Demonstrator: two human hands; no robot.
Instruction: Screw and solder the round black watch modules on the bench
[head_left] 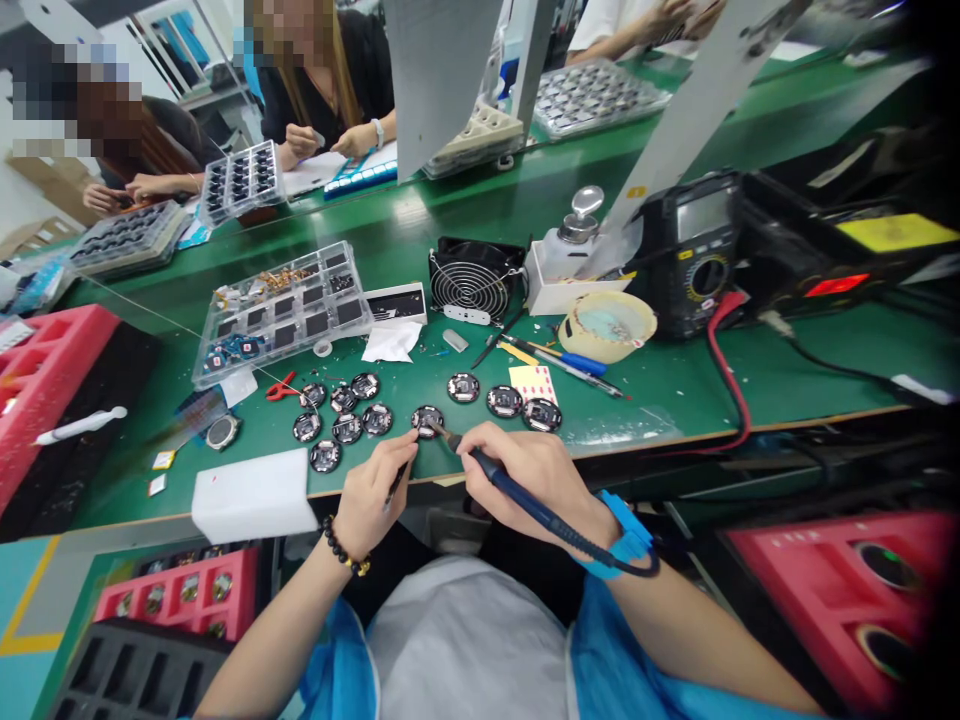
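My right hand [517, 482] is shut on a blue-handled soldering iron [510, 489], whose tip touches a small round black circuit board [427, 421] on the green bench mat [622, 370]. My left hand [371, 495] holds a thin dark tool [394, 486], perhaps tweezers, and its fingertips rest at the edge of that board. Several similar round boards [347, 428] lie to the left of it, and several more [504, 401] lie to the right. A blue cord [637, 565] runs from the iron's handle past my right wrist.
A compartment tray of parts [281, 315], a cooling fan [474, 280], a solder-cleaning pot [606, 325], and a multimeter [694, 255] stand beyond my hands. A white foam block [253, 495] lies at left. Co-workers sit across the bench among trays.
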